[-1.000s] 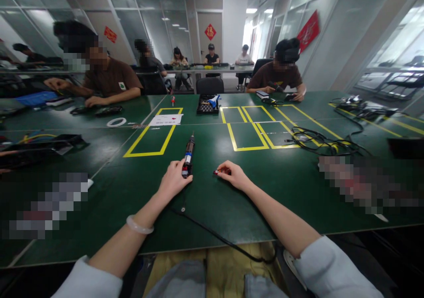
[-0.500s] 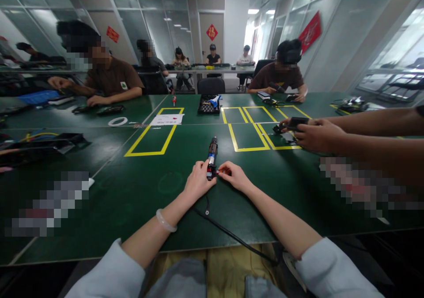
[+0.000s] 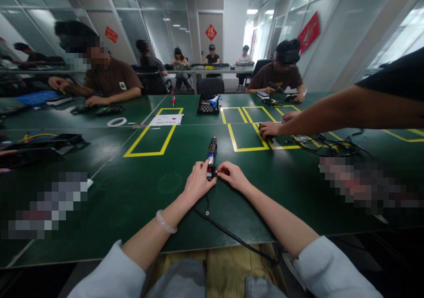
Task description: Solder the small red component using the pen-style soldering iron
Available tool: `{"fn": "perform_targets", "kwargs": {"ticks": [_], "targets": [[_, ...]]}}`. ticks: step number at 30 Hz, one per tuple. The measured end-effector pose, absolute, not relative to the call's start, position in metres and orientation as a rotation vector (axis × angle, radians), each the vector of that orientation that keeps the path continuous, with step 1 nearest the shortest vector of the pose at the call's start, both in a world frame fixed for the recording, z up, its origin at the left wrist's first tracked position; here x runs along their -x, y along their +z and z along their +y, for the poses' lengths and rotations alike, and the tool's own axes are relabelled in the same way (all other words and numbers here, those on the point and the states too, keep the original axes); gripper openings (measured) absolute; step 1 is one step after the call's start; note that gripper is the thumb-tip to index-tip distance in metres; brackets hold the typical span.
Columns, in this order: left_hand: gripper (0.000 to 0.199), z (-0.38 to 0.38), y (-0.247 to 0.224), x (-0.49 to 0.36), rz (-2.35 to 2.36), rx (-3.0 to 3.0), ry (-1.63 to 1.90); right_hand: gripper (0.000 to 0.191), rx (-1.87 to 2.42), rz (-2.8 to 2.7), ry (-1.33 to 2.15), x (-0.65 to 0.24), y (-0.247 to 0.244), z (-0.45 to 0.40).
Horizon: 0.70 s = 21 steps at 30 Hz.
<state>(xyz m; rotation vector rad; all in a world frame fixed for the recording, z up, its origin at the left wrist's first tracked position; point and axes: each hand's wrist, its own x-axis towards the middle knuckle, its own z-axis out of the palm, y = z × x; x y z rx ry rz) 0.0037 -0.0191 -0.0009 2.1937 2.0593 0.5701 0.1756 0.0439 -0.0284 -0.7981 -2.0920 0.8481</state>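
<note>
My left hand (image 3: 198,179) is closed around the lower end of an opened cylindrical power tool body (image 3: 212,150). The body lies on the table pointing away from me, black at the tip with a silver and blue band. At its right side my right hand (image 3: 234,175) pinches a small red piece (image 3: 220,171) against the tool's lower end. The fingers partly cover that piece, so its kind is unclear. A thin lead with a ring terminal (image 3: 207,213) and a black cable (image 3: 232,233) run from under my left hand toward the table edge.
Yellow tape outlines (image 3: 145,140) mark the green table (image 3: 139,218). A bit case (image 3: 208,105), a tape roll (image 3: 116,122) and a white paper (image 3: 166,119) lie farther back. On the right, a co-worker's arm (image 3: 318,112) reaches across near tangled cables (image 3: 344,143).
The co-worker's arm on the right has reached farther across the table, and the dark device in that person's hands is lowered. My own hands have barely moved; more red shows at my right fingertips.
</note>
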Motion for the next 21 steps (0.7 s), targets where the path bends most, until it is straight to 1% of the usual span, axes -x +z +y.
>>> {"fn": "perform_targets", "kwargs": {"ticks": [11,16,21], "targets": [[0.066,-0.019,0.0,-0.008,2.074,-2.196,0.556,0.002,0.775,-2.099,0.839,-0.175,-0.027,0.046],[0.066,-0.018,0.0,-0.009,2.084,-2.217,0.534,0.009,0.776,-2.1,0.846,-0.176,-0.022,0.042],[0.066,-0.015,0.004,-0.014,2.125,-2.251,0.465,0.013,0.778,-2.107,0.815,-0.179,-0.018,0.038]]}}
